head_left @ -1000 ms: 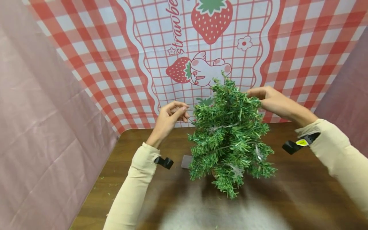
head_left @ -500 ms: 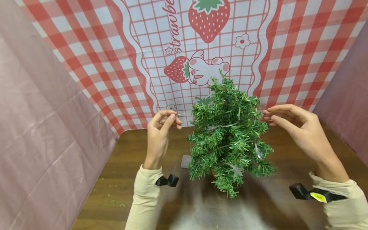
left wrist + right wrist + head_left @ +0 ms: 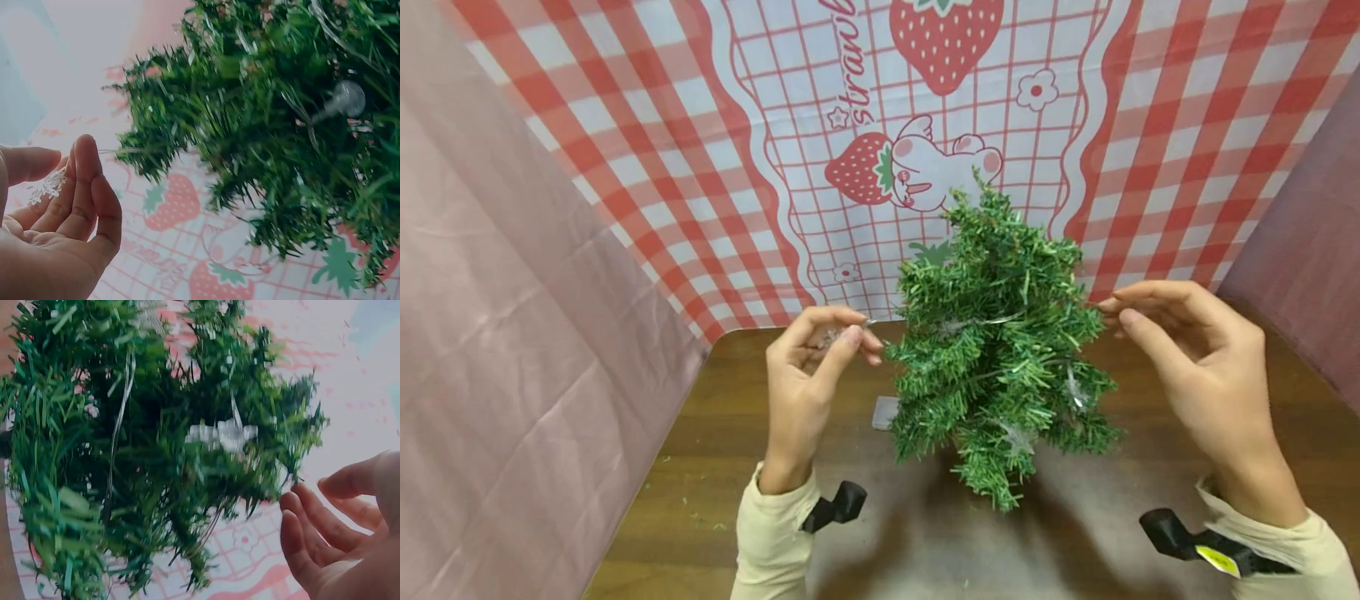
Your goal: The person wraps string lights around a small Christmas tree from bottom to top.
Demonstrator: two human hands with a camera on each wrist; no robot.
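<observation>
A small green artificial Christmas tree stands upright on the table, wound with clear string lights. Clear snowflake pieces of the string hang at its front and right side. My left hand, beside the tree's left edge, holds the thin wire between curled fingers; a clear snowflake lies by the palm. From those fingers the wire runs to a branch tip. At the right edge, my right hand has its fingertips near the branches, thumb and fingers apart in the right wrist view, nothing visible between them.
A small grey square piece lies on the brown wooden table left of the tree. Green needle scraps are scattered at left. A red-and-white strawberry cloth hangs behind; pink cloth hangs at the sides.
My right hand has left the tree's upper back right and come down and outward to its right edge. The left hand has drawn left and lower with the wire.
</observation>
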